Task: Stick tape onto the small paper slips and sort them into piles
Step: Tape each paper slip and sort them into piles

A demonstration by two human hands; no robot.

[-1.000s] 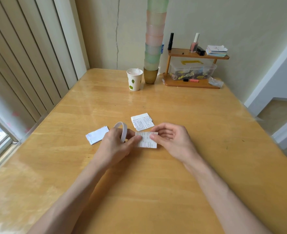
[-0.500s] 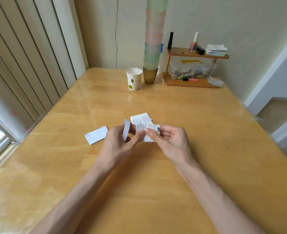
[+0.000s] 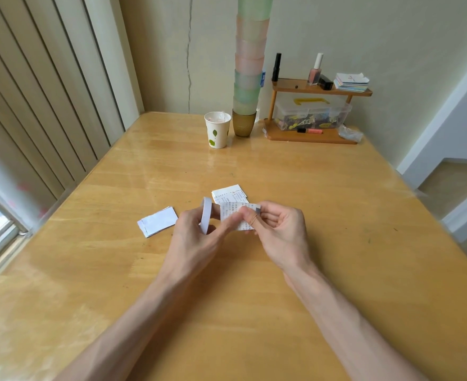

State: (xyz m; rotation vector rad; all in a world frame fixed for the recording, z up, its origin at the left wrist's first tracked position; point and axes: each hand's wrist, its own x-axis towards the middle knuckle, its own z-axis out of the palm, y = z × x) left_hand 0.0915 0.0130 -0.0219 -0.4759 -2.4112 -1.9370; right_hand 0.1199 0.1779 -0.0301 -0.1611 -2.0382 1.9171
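A printed paper slip (image 3: 233, 214) is lifted just above the wooden table (image 3: 336, 243), held between both hands. My left hand (image 3: 196, 243) carries a white tape roll (image 3: 206, 219) standing on edge and pinches the slip's left side with thumb and fingertip. My right hand (image 3: 279, 232) pinches the slip's right edge, thumb on top. Behind the hands lies a small pile of printed slips (image 3: 228, 194). To the left lies another pile of blank white slips (image 3: 158, 221).
At the table's far edge stand a paper cup (image 3: 217, 130), a tall stack of coloured plastic cups (image 3: 248, 78) and a small wooden shelf (image 3: 314, 133) with a clear box, bottles and cards. A blind covers the window at left.
The slip, flat on the table a second ago, has been lifted and is now held up between both hands. The tape roll has turned more upright in my left hand.
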